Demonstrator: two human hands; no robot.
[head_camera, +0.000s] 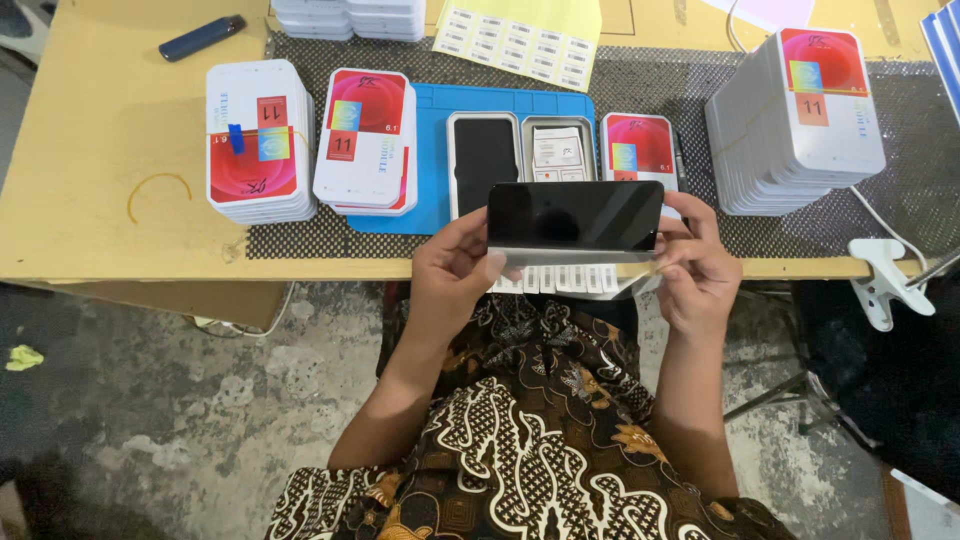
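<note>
- Desk (100, 150), yellow wood, bears a blue mat (432, 150) and white box stacks (795, 120).
- Screen (575, 216), black and glossy, held level above the desk's near edge.
- Left hand (455, 275) pinches its left end; right hand (695, 270) grips its right end.

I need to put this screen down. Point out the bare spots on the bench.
Free: bare wooden tabletop left of the white box stack, holding only a dark blue lighter and a rubber band; black mesh mat right of the tall box stack. Crowded: the blue mat, boxes and open tins between both stacks.
</note>
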